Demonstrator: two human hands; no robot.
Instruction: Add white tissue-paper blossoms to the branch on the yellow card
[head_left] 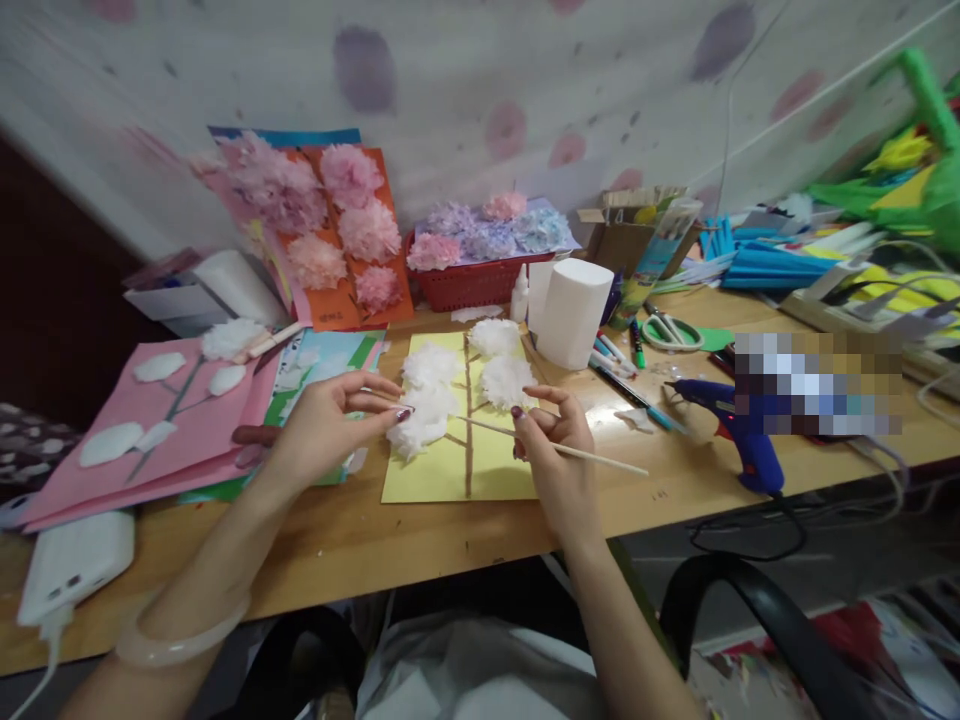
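My right hand grips a thin wooden stick between thumb and fingers, its tip pointing left over a yellow sheet. On that sheet a brown stem with branches runs upright, with white crumpled-paper blossoms on both sides of it. My left hand is at the lower left white blossom, thumb against its edge and the fingers apart from the thumb. Whether the left fingertips pinch any paper is hard to see; a gap shows between them.
A blue glue gun lies at the right near pens and scissors. Behind the sheet stand a white paper roll, a glue bottle and a red basket. Pink card and a white power bank are left.
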